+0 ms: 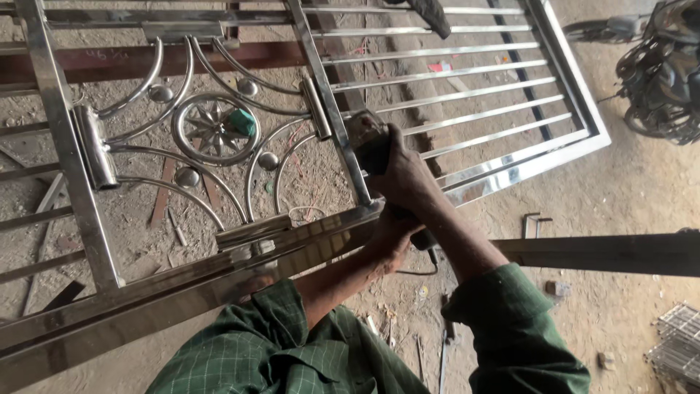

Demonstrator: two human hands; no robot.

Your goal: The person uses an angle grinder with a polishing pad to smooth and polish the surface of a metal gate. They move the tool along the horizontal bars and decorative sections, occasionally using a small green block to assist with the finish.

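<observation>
An angle grinder is held in the grip of the right hand, against an upright bar of the polished steel gate. The left hand is closed around the grinder's rear handle beneath the gate's lower rail. A small red scrap is seen on the dirt floor behind the bars.

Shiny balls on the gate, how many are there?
4 balls, all around the star ring: one upper left, one upper right, one lower right, one lower left. More may be hidden out of view.
</observation>
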